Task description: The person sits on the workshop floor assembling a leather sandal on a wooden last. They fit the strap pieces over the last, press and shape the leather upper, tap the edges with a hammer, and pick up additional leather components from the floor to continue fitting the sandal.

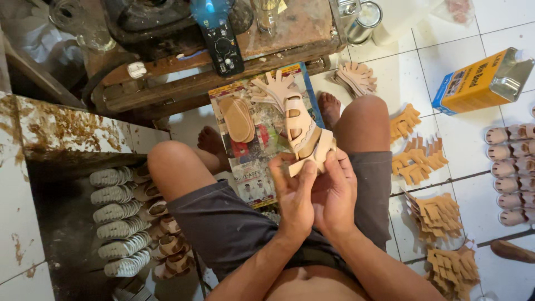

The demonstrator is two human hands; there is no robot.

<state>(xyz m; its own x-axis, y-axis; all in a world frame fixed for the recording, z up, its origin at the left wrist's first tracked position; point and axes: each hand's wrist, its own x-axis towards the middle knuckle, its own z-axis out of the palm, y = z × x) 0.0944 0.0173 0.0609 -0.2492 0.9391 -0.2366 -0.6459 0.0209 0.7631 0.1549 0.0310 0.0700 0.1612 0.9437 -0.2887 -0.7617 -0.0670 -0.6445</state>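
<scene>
I sit with knees apart and hold a beige sandal upper [304, 132] in front of me, its fringed edge fanning up and away. My left hand [292, 192] pinches its lower left edge with thumb and fingers. My right hand [334, 187] grips the lower right edge, thumb pressed on the piece. Under it lies a printed sheet [253, 164] on the floor with a tan insole [237, 119] on top.
A wooden bench [212, 61] with a black remote-like device and jars stands ahead. Finished sandals [134, 223] lie in rows at left. Stacks of tan cut pieces [440, 214] and a row of beige uppers [510, 173] sit at right, near a yellow glue can [482, 83].
</scene>
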